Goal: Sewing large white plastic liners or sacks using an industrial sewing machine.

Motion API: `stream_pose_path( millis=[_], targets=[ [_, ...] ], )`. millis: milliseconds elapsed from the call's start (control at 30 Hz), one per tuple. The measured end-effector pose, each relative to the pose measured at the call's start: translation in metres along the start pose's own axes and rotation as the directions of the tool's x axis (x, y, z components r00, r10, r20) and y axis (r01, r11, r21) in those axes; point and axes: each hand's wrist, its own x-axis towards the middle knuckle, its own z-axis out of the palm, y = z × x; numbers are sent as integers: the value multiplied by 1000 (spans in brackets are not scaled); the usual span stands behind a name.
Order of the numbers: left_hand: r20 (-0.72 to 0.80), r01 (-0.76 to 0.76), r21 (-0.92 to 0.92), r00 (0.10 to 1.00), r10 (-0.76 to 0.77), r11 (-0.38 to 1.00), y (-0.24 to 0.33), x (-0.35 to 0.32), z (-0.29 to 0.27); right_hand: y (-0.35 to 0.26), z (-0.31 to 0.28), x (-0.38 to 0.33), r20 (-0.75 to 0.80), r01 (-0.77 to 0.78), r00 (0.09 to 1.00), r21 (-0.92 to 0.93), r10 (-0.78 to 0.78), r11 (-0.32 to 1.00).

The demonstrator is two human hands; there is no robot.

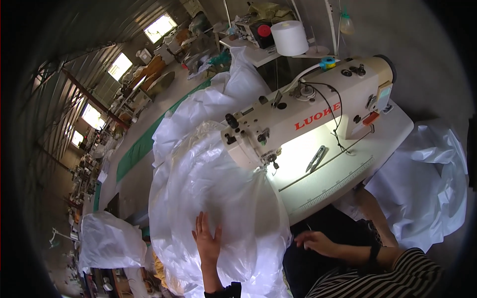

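Currently:
- left hand [207, 242]: open, fingers spread, flat on the clear plastic sheet [218, 198] below the sewing machine [298, 116]
- right hand [318, 243]: released, grasping nothing, beside the sheet

Left hand [207, 242] flat, fingers spread, on the big heap of clear plastic sheeting [213, 193] that runs up under the needle of the cream sewing machine [303, 116]. Right hand [315, 242] hovers loosely open just off the sheeting's edge, below the white table [343, 169]. Small snips [316, 159] lie on the lit table; a white thread cone [289, 37] stands behind.
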Motion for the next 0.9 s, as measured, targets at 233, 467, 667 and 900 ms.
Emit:
stream_pose_path(
  millis=[233, 467, 667, 900],
  targets=[
    [-28, 82, 258, 997, -77, 963, -36, -9, 37, -34, 37, 46, 536, -290, 567, -582, 626, 760],
    [-77, -11, 253, 997, 32, 967, -79, -4, 22, -48, -35, -128, 346, -522, 732, -270, 587, 809],
    [-281, -73, 244, 949, 142, 967, -48, -13, 21, -78, -37, -118, -24, -354, 933, -222, 358, 908],
    [40, -94, -645, 987, 156, 758, 117, -145, 51, -100, -23, -79, 14, -110, 990, -554, 142, 825]
  ],
)
